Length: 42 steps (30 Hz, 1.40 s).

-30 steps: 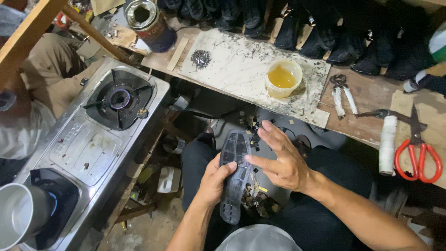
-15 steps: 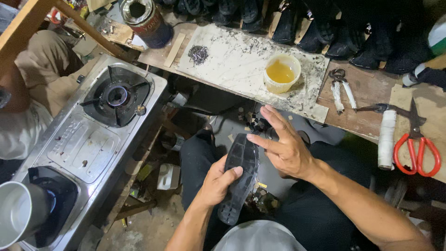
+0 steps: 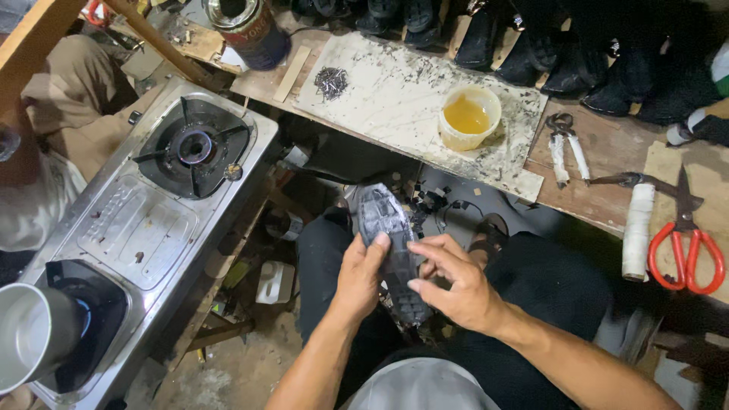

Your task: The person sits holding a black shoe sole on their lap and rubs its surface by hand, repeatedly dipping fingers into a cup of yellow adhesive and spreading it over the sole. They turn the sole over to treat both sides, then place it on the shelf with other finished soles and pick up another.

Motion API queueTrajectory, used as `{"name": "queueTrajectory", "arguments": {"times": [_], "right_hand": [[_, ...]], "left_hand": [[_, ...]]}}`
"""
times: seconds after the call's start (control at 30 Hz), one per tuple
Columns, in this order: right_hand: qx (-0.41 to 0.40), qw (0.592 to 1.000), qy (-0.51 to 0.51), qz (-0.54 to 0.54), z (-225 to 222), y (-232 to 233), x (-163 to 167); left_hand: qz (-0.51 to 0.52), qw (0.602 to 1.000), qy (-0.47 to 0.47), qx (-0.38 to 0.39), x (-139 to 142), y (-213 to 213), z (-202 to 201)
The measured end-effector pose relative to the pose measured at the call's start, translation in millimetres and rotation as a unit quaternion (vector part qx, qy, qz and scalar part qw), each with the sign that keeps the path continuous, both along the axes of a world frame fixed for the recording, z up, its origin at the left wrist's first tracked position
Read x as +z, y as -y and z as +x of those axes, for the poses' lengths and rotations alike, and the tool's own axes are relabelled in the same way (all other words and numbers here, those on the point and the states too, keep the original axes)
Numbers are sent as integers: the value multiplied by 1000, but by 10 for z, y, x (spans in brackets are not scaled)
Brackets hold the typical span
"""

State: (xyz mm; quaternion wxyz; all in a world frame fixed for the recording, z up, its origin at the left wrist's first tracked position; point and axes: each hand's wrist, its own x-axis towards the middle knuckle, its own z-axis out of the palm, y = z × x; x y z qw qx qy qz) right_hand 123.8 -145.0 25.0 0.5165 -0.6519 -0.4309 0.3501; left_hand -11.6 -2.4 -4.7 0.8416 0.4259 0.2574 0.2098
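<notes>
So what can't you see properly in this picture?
- Head view: the shoe sole is half covered by the left hand and right hand.
- The metal pot is cut off by the left edge.
- The nails are too small to count.

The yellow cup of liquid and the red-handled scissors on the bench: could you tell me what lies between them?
In the head view, between the yellow cup and the red-handled scissors lie pincers and a white wrapped roll.

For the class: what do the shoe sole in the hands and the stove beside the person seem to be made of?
Shoe sole: probably rubber, matte black, with moulded tread blocks. Stove: likely stainless steel, a dull grey sheen with pressed panels, scuffed and dirty; its burner grate looks like dark metal.
</notes>
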Motion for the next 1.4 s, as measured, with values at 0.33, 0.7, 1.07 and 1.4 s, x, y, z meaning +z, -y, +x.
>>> {"name": "queueTrajectory", "arguments": {"times": [0.33,0.7,1.07,1.4], "right_hand": [[37,955,274,109,324,-110,78],[52,909,366,195,396,-36,104],[77,910,355,202,333,47,93],[3,852,493,174,-43,166,51]], "left_hand": [[6,983,-25,-181,-51,-184,-266],[-37,983,-21,-177,111,-268,-241],[-33,992,3,-118,48,-257,-143],[-38,999,11,27,103,-122,56]]}}
